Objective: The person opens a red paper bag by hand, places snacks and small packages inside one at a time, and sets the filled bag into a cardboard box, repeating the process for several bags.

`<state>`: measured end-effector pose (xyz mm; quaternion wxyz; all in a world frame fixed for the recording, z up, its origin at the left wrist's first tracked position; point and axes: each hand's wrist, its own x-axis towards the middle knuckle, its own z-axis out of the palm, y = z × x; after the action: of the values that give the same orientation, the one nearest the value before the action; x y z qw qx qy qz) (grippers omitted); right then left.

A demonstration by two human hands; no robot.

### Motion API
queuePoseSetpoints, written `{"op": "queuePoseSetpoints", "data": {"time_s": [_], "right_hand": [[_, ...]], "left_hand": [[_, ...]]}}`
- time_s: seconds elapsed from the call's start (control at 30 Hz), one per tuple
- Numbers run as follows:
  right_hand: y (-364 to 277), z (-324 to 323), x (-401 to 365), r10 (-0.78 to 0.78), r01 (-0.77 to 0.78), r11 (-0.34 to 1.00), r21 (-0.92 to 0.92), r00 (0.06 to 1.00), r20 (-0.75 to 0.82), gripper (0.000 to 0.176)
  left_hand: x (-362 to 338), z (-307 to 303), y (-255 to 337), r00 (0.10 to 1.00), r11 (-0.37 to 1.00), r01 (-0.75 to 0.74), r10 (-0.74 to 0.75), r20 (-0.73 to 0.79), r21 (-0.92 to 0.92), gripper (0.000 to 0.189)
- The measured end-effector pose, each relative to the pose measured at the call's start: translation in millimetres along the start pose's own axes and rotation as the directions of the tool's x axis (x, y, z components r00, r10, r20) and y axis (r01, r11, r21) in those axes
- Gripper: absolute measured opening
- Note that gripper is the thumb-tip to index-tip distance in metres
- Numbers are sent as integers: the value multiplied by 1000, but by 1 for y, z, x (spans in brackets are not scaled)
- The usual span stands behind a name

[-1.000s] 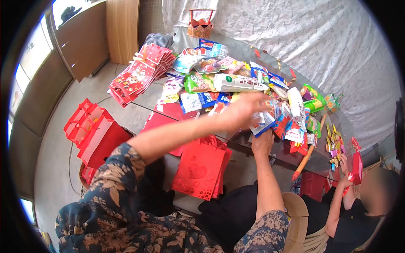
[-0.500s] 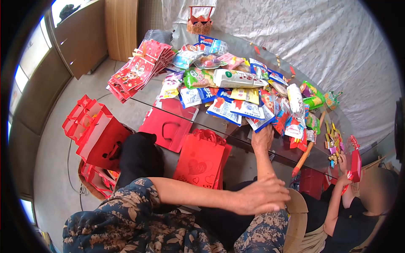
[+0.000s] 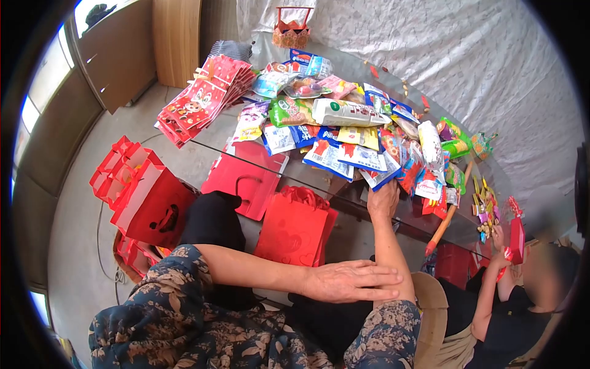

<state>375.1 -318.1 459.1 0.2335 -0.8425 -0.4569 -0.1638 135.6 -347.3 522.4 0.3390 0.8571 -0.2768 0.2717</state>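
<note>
My left hand (image 3: 353, 281) lies across my right forearm, its fingers stretched out flat over the skin just below the flowered sleeve. My right hand (image 3: 382, 200) rests at the near edge of the glass table, right at a blue-and-white snack packet (image 3: 380, 175). Its fingertips are hidden by the packet. Around it is a heap of snack bags, among them a long white packet (image 3: 350, 113), a green bag (image 3: 291, 112) and a yellow packet (image 3: 358, 136).
Red gift bags (image 3: 294, 227) stand before the table, with more (image 3: 147, 197) at left. A stack of printed red bags (image 3: 200, 101) lies on the far left of the table. A small red basket (image 3: 291, 34) stands behind. At right, another person (image 3: 513, 313) handles a red box (image 3: 517, 241).
My left hand has shifted slightly left along my right forearm, and its fingers now lie straighter and flatter. My right hand stays by the packets.
</note>
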Motion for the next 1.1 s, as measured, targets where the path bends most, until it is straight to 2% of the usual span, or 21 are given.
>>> {"op": "queuePoseSetpoints", "data": {"time_s": [0.1,0.13,0.17,0.2,0.27,0.33,0.37,0.47,0.5,0.6,0.67,0.77,0.9,0.93,1.0,1.1], "right_hand": [[-1,-2,1,44,-44,999,-7,998,43,44],[5,5,-1,9,-9,1000,-15,1000,-10,44],[5,4,1,27,-26,999,-30,999,37,45],[9,8,1,3,-2,999,-39,1000,21,45],[11,11,2,-9,9,1000,-21,999,-32,43],[8,9,3,23,-23,999,-23,1000,-10,44],[2,4,3,72,-72,997,-24,997,3,43],[0,2,3,40,-40,999,-15,999,1,43],[-1,2,4,56,-56,998,-6,998,-5,43],[-1,1,4,49,-49,998,-31,999,4,43],[0,2,5,52,-51,998,-41,999,16,43],[0,2,4,39,-39,999,-23,999,11,44],[2,3,2,26,-27,999,-18,999,-21,44],[3,4,1,32,-32,999,-24,999,-19,44],[2,5,3,33,-34,999,-33,999,-18,43],[-5,-2,3,57,-57,998,-21,998,9,42]], "left_hand": [[-13,-8,-8,999,990,-9,3,42,140,61],[-18,-8,-11,998,984,-10,-2,66,178,62],[-21,-10,-15,998,974,-11,-3,64,226,60],[-24,-10,-18,998,971,0,-14,56,239,61],[-33,-7,-25,999,987,34,-35,4,155,60],[-39,2,-20,998,994,54,-50,-45,93,59],[-38,1,-15,998,995,-3,9,-63,97,55],[-26,0,4,977,977,-172,185,-102,122,52],[-21,2,8,962,961,-204,232,-145,184,52],[-17,-1,5,980,971,-150,171,-104,184,52],[-19,-3,-6,988,969,-92,116,-98,228,45],[-24,-9,-13,1000,966,19,-15,-16,258,44],[-9,-11,3,969,966,-109,155,-190,235,45],[-4,-6,9,958,967,-98,156,-242,237,41],[-2,-4,7,964,974,-90,138,-228,208,40],[-6,-7,-5,989,970,-49,81,-127,237,38]]}}
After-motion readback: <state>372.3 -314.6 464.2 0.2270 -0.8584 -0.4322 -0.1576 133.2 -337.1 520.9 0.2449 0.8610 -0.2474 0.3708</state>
